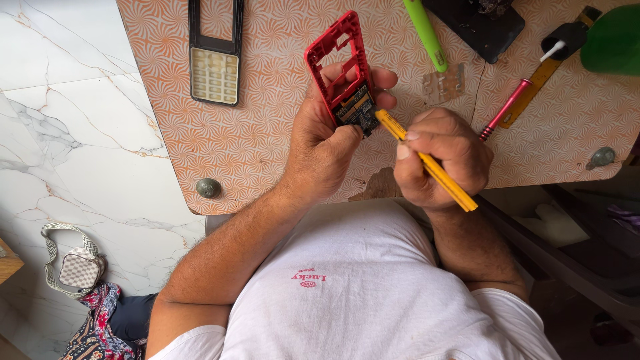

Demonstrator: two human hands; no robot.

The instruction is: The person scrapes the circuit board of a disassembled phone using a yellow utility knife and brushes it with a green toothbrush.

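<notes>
My left hand (321,143) grips a red plastic phone frame (337,57) with a small circuit board (357,107) seated in its lower end. The frame stands tilted above the orange patterned table (267,127). My right hand (440,157) holds a yellow-handled tool (430,163) like a pen, and its tip touches the circuit board's right edge. Both hands hover over the table's near edge.
A black phone front with a pale keypad (215,60) lies at the back left. A green tool (427,37), a clear plastic piece (443,83), a red screwdriver (507,110), a dark phone body (483,27) and a green object (613,40) lie to the right. A checked bag (77,267) sits on the marble floor.
</notes>
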